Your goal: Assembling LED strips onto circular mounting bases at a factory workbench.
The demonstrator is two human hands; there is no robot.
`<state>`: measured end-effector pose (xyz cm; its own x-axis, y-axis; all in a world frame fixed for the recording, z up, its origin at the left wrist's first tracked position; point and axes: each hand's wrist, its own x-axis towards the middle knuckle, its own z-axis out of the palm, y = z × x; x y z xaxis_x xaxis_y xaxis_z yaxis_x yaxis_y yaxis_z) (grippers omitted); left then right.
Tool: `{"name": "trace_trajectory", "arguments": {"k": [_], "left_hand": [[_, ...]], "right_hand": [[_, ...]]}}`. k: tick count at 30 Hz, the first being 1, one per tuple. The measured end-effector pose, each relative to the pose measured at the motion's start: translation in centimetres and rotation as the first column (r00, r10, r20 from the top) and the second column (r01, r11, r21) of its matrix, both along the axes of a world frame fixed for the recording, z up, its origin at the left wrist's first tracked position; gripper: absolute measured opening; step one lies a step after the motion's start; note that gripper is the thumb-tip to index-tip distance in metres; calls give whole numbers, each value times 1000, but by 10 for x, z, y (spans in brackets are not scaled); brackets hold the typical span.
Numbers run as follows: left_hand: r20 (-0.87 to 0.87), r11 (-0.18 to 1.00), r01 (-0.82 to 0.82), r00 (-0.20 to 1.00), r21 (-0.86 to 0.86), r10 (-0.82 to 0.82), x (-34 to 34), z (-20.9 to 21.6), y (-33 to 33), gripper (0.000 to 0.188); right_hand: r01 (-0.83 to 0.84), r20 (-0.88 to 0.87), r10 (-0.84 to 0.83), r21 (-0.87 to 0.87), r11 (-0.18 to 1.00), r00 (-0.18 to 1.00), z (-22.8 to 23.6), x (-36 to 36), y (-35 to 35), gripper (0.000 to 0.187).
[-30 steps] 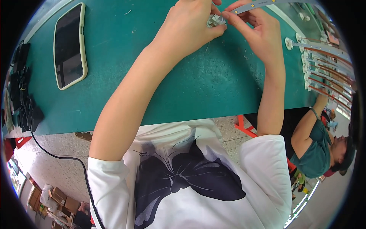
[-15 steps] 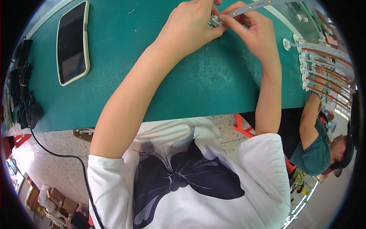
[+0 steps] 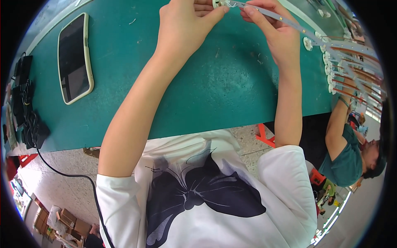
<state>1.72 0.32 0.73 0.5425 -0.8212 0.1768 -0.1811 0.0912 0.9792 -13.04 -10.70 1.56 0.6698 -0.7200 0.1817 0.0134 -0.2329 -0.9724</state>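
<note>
At the top edge, my left hand is closed on a small white round end piece, which the picture's edge partly cuts off. Thin white wires run from this piece toward a pale LED strip with small yellow LEDs. My right hand pinches the strip close to its wired end, and the strip's rest slopes down to the right over the hand. Both hands are above the far part of the green table.
A phone in a pale case lies to the left. Black cables and adapters sit at the left edge. On the right are several LED strips with white round ends. Beyond them sits a co-worker in a green shirt.
My hands have drawn apart, the left one moving left and up with the end piece. White wires now show between the piece and the strip. The strip's free part has swung lower right.
</note>
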Motion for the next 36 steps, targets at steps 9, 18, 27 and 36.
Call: {"name": "trace_trajectory", "arguments": {"k": [9,18,27,36], "left_hand": [[-238,992,71,967,-109,-96,-2,3,0,17],[-223,981,-4,974,-194,-40,-14,13,10,23],[101,983,166,982,-75,-159,-6,-10,3,77],[238,979,119,968,-163,-78,-13,-22,-7,60]], "right_hand": [[-306,583,255,-12,952,771,-38,10,-16,12],[62,204,-41,-98,993,978,-4,6,11,12],[107,-219,-173,-283,953,960,33,-44,-41,24],[358,-503,-520,-387,850,690,39,-224,-105,23]]}}
